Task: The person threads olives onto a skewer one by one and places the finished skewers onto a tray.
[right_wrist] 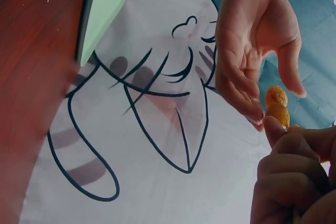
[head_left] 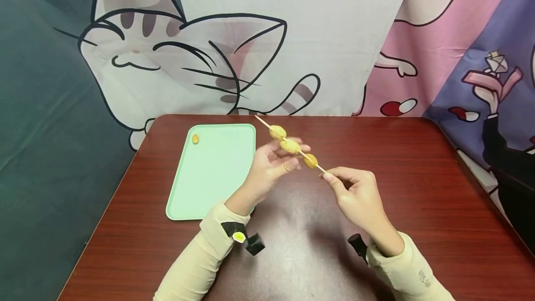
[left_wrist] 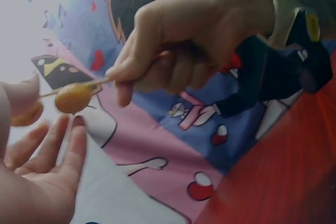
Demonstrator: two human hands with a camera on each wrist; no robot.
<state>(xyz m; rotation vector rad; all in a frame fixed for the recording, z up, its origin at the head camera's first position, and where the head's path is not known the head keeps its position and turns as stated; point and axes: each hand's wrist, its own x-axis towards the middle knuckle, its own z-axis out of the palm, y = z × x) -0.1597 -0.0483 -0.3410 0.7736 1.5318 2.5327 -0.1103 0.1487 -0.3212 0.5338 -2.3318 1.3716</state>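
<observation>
A thin wooden skewer (head_left: 262, 121) slants through the air over the table, with three small wrinkled yellow fruit-like pieces (head_left: 310, 160) threaded on it. My right hand (head_left: 359, 196) pinches its lower end between thumb and forefinger, the other fingers curled. The left hand (head_left: 269, 166) is close around the middle piece (head_left: 290, 146), thumb and fingers spread apart; in the right wrist view this left hand (right_wrist: 260, 35) looks loose, gripping nothing. Light contact with the pieces cannot be ruled out. One small yellow piece (head_left: 195, 139) lies in the upper left corner of the pale green tray (head_left: 209, 175).
The tray lies flat on the left part of a reddish-brown table (head_left: 418, 189). Behind the table's far edge hangs a cloth (head_left: 334, 36) printed with cartoon figures. Both wrists carry strapped black cameras (head_left: 254, 244).
</observation>
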